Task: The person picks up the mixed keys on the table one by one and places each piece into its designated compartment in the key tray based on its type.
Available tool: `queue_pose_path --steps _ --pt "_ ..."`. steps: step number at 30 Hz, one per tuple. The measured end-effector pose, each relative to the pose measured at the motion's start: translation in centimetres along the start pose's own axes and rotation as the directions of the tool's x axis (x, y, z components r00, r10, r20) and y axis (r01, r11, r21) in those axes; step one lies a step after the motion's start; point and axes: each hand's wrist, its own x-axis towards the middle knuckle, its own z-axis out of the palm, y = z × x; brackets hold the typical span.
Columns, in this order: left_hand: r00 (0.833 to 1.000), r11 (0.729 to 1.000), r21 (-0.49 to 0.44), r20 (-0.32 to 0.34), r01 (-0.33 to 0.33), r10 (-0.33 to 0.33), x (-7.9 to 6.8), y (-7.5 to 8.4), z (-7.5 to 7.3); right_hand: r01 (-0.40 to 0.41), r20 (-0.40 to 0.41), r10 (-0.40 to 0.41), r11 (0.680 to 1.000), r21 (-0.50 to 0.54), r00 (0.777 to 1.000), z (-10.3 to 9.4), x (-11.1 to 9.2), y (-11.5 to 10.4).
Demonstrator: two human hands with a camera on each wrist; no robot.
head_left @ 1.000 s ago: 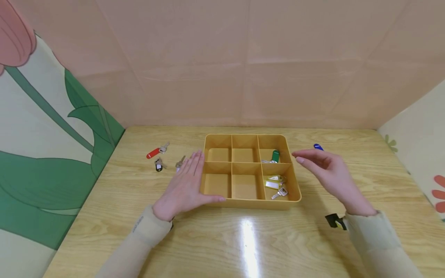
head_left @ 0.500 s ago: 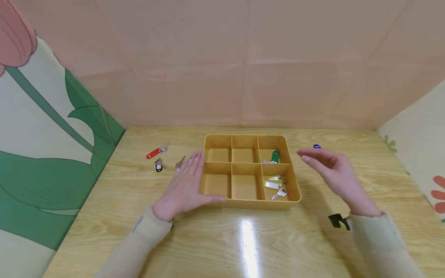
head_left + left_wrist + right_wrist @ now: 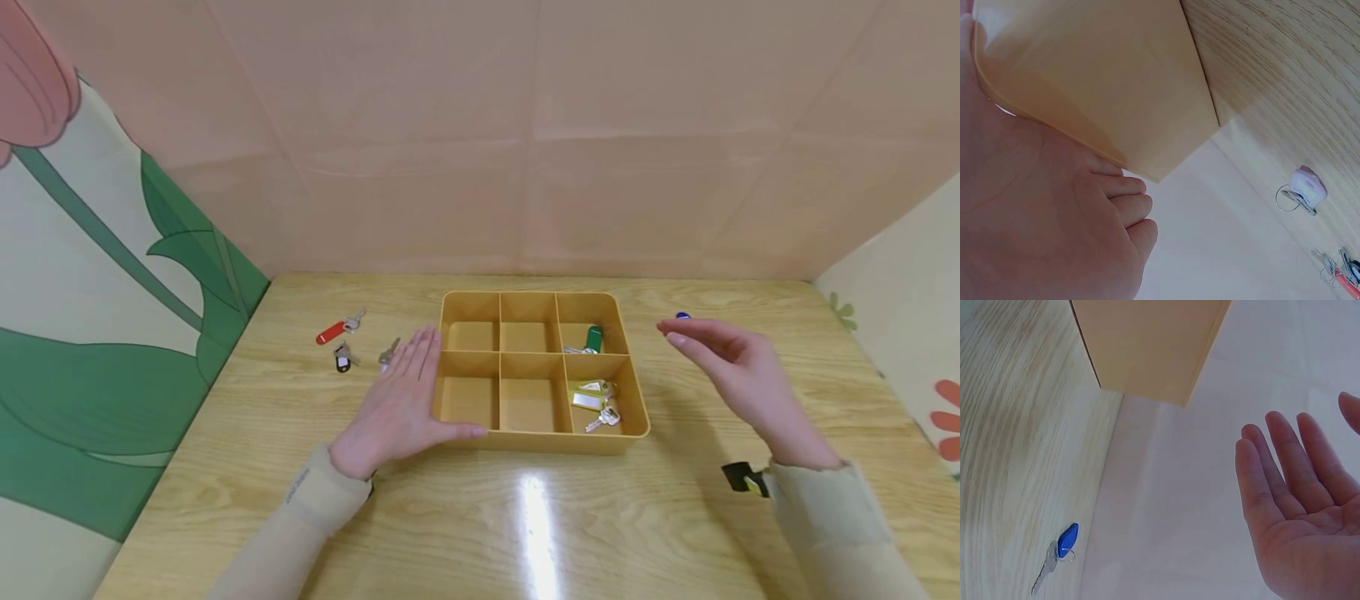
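A tan box with several compartments [image 3: 555, 442] stands on the table. My left hand [image 3: 397, 408] rests against its left side, fingers straight and thumb along the front edge. Off to the right of the box, my right hand [image 3: 746, 379] hovers apart from it, fingers gently bent and holding nothing. Inside the back right compartment lies a green key tag [image 3: 594, 338] with a key. The front right compartment holds yellow key tags [image 3: 587, 401] and a key [image 3: 603, 418]. A blue key tag [image 3: 1068, 540] with its key lies beyond my right hand, mostly hidden in the head view.
Left of the box lie keys with a red tag [image 3: 330, 333], a black tag [image 3: 342, 363], and a pale purple tag [image 3: 1307, 185] partly behind my left hand. A pink covered wall [image 3: 525, 208] rises at the table's back edge.
My right hand has drifted rightward, away from the box, and now covers more of the blue key tag. The left hand and the box have stayed in place.
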Motion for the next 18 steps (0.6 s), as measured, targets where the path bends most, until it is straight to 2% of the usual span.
queue_pose_path --steps 6,13,18 --pt "1.0 1.0 -0.003 0.014 0.005 -0.005 0.0 0.0 -0.1 0.002 0.001 -0.002 1.0 0.004 1.0 -0.3 -0.2 0.0" --pt "1.0 1.0 -0.007 -0.015 -0.012 0.012 0.0 -0.1 0.1 -0.007 -0.013 0.007 1.0 0.012 1.0 -0.7 -0.4 0.6" --pt "1.0 1.0 -0.012 -0.012 -0.013 0.013 0.0 -0.1 0.1 -0.017 -0.03 0.017 1.0 0.014 0.999 -1.2 -0.5 1.0"
